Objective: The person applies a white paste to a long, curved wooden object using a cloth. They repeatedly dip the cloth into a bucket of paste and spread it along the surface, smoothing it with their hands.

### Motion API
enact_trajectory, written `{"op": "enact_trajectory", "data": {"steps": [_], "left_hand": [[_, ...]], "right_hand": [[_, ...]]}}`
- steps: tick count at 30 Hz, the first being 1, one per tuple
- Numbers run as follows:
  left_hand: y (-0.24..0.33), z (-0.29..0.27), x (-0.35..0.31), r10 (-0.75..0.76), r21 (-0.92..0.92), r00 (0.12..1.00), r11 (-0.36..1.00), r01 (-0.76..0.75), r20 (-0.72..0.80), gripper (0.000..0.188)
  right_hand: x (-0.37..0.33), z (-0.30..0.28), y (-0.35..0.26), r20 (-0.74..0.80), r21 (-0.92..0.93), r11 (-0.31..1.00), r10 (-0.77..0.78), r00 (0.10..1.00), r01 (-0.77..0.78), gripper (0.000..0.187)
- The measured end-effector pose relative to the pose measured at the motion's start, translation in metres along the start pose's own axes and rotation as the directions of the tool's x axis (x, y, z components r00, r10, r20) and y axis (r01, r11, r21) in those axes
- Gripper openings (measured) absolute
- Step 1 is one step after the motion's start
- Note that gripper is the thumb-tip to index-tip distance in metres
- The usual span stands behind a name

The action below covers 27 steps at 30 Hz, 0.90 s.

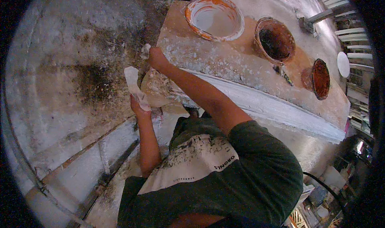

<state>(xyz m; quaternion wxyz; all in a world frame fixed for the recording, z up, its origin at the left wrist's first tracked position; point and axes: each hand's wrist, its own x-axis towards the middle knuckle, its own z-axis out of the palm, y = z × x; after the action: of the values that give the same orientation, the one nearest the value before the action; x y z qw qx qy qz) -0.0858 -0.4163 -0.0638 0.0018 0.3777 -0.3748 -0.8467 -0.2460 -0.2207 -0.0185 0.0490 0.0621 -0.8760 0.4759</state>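
Note:
My left hand [140, 107] is closed round the lower end of a long, flat white piece [131, 76] with a rounded top; its exact kind is not clear. The piece points up, in front of the stained wall. Further up and to the right, my right hand [159, 60] reaches past the table's left corner with its fingers curled. A small whitish lump [146, 50] shows at those fingers, too blurred to name. On the spattered table [192, 56] beyond, a wide orange-rimmed basin [215, 21] holds white liquid.
A brown bucket [276, 40] with a dark inside and a smaller reddish-brown bowl [321, 79] sit further right on the table. A small tool [284, 75] lies between them. White slats [355, 39] line the far right. The stained wall [76, 67] rises close on the left.

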Motion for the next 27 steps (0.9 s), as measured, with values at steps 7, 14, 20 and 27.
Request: {"op": "enact_trajectory", "data": {"steps": [7, 14, 20, 27], "left_hand": [[-0.004, 0.068, -0.004, -0.012, 0.213, 0.995, 0.977, 0.033, -0.097, 0.046], [-0.038, 0.138, 0.068, -0.102, 0.332, 0.970, 0.943, 0.024, 0.219, 0.042], [-0.084, 0.190, 0.133, -0.114, 0.671, 0.977, 0.740, -0.037, 0.180, 0.074], [-0.091, 0.331, 0.023, -0.097, 0.833, 0.971, 0.537, -0.133, 0.218, 0.071]], "right_hand": [[-0.006, -0.017, 0.045, 0.153, -0.121, 0.990, 0.089, 0.984, -0.071, 0.026], [-0.047, -0.078, 0.085, -0.037, -0.018, 0.983, 0.182, 0.983, -0.183, 0.027], [-0.117, -0.163, 0.109, -0.105, 0.222, 0.873, 0.465, 0.879, -0.435, 0.029], [-0.223, -0.256, 0.124, -0.339, 0.186, 0.867, 0.498, 0.798, -0.462, 0.033]]}}
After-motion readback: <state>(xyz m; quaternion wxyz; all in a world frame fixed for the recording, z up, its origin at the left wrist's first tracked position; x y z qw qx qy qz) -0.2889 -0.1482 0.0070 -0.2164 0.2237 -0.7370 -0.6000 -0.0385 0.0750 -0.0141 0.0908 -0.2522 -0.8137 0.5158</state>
